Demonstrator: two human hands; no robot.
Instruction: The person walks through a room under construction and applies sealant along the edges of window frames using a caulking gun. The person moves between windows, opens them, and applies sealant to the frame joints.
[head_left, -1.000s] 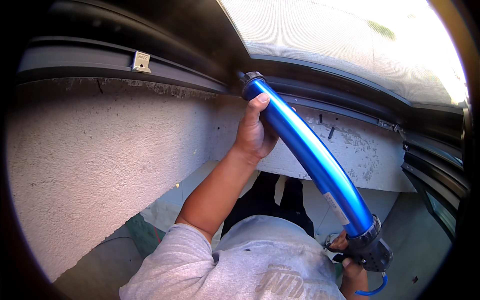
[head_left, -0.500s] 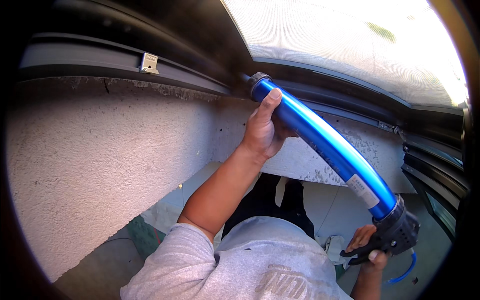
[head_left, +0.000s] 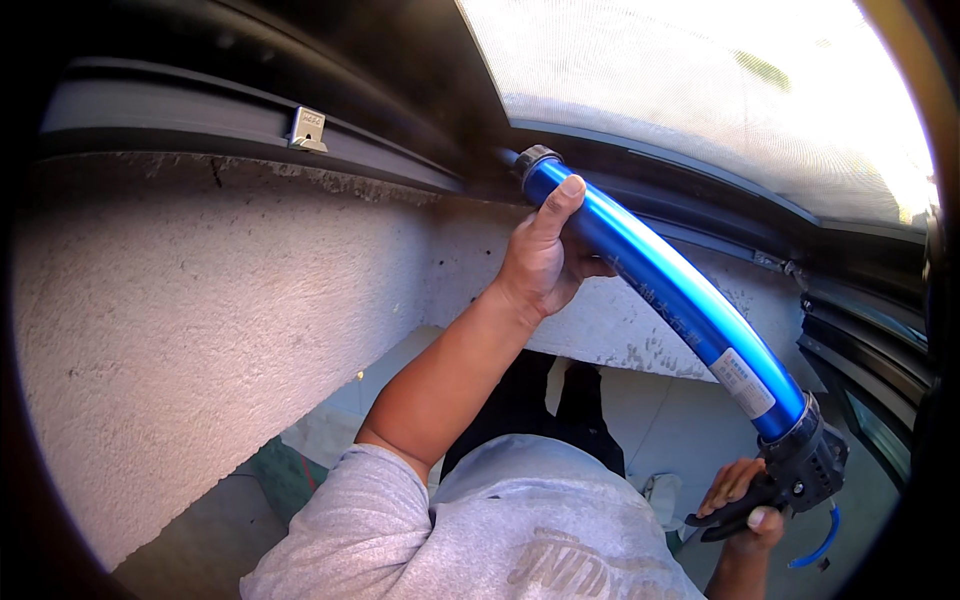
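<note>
Blue tube farther right, near wall and window

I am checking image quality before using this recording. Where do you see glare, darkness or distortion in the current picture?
Head view: mesh pane washed out toward the upper right; bright streak of glare along the blue tube. Same head view: dark frame losing detail at upper left; corners black; tube looks bowed, probably from the fisheye lens.
</note>
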